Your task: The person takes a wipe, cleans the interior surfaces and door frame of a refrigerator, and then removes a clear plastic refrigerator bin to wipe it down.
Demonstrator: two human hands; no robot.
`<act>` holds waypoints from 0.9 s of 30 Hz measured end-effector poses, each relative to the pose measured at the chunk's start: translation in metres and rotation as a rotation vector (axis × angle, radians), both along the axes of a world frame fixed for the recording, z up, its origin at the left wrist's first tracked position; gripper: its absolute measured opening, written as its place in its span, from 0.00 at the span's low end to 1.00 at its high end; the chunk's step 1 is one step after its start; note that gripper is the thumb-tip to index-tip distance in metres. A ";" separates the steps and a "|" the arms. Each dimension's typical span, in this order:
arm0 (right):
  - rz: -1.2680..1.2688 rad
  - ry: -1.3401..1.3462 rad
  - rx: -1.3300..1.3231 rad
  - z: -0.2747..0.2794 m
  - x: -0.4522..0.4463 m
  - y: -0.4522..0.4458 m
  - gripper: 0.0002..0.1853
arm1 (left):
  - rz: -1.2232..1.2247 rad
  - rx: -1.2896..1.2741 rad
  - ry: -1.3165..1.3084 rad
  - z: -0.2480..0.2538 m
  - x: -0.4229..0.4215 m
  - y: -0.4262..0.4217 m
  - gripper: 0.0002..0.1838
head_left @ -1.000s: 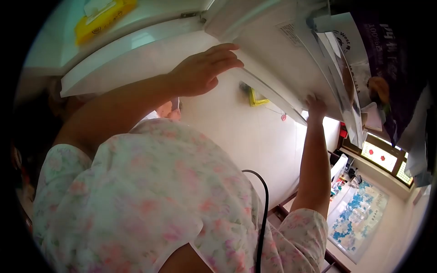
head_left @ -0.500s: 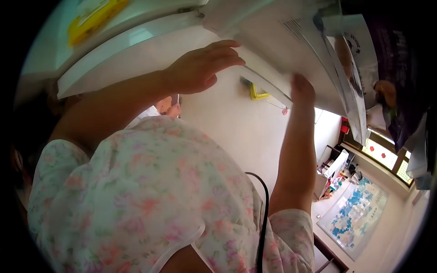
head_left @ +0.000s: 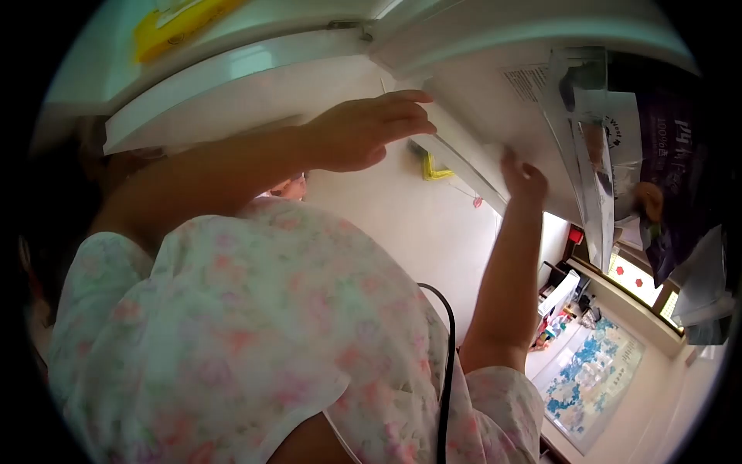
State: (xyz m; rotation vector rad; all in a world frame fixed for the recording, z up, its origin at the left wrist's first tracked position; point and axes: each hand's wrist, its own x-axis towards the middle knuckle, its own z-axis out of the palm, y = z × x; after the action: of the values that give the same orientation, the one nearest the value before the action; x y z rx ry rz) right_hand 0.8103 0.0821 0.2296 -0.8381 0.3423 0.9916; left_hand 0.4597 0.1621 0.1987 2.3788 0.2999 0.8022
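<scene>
our right hand [head_left: 525,176] has moved nearer to the label [head_left: 527,81], its grip unclear to us, while our left hand [head_left: 371,133], fingers loosely spread, is at the white door's [head_left: 491,112] edge.

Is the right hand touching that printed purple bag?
Apart. In the head view, the clear plastic bin shows between the right hand and the printed purple bag, with a visible gap.
</scene>
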 end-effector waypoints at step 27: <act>0.619 -0.668 -0.047 0.021 -0.169 0.058 0.12 | -0.026 -0.054 0.066 0.004 -0.008 0.003 0.35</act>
State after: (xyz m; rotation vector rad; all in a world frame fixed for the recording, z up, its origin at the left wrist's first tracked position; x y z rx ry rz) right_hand 0.6412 0.1397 0.2504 -1.2987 -0.4987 1.1955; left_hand 0.4513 0.1654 0.2031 2.3564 0.3132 0.6965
